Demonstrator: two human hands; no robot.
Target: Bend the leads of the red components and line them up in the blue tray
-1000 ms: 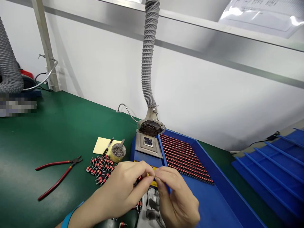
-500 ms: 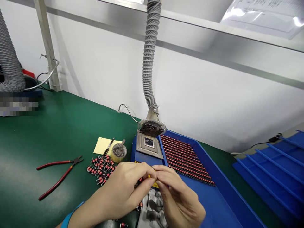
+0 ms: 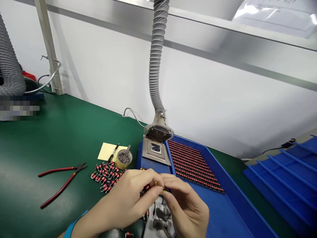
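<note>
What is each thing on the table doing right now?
Left hand: pinching a small part.
Right hand: fingertips meeting the left hand's.
Pliers: lying open on the green mat.
Little pot: upright, stick inside.
Loose red parts: heaped by the pot.
Blue tray: holds neat rows of red parts.

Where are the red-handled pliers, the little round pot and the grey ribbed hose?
red-handled pliers (image 3: 64, 183), head view, on the nearer red handle.
little round pot (image 3: 123, 159), head view, on its grey contents at the top.
grey ribbed hose (image 3: 157, 59), head view, midway up its ribbed length.
</note>
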